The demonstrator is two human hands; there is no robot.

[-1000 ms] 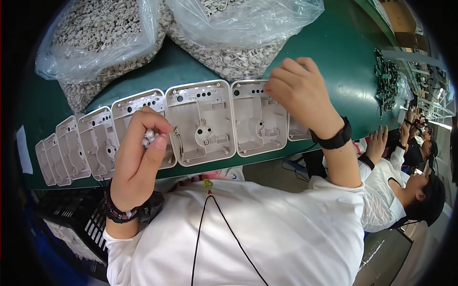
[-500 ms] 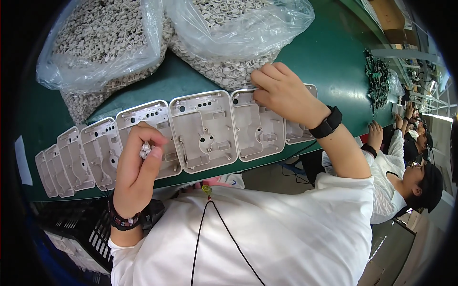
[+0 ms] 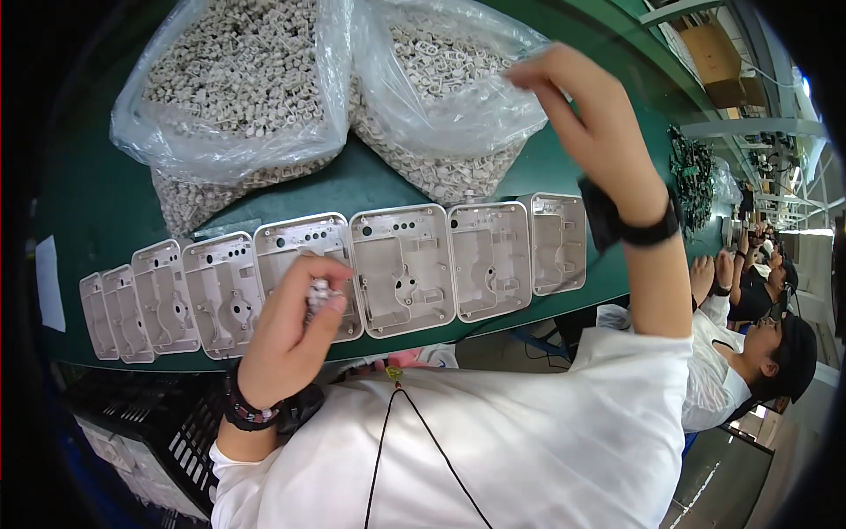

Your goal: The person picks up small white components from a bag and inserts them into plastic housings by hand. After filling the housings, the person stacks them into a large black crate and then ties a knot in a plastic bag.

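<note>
My left hand (image 3: 295, 331) is curled around a small bunch of white plastic parts (image 3: 322, 298), held over one of the pale grey plastic housings (image 3: 291, 231). Up at the right, my right hand (image 3: 589, 110) hovers by the rim of the right clear plastic bag (image 3: 493, 123). Its fingers stretch toward the bag, apart from the thumb, and nothing shows in them; motion blurs the tips slightly. Small whitish parts (image 3: 432, 62) fill that bag. Several housings, open side up, stand in a row along the near table edge, including a wide one (image 3: 405, 295) in the middle.
A second clear bag (image 3: 229, 88) of similar parts stands at the far left on the green table (image 3: 617, 167). A heap of dark parts (image 3: 692, 176) lies at the right, near a seated co-worker (image 3: 749, 353). Below the table's left end is a black crate (image 3: 185, 441).
My right hand has lifted off a housing on the right and moved up and right to the bag's rim. My left hand still holds its parts. The whole view has shifted slightly.
</note>
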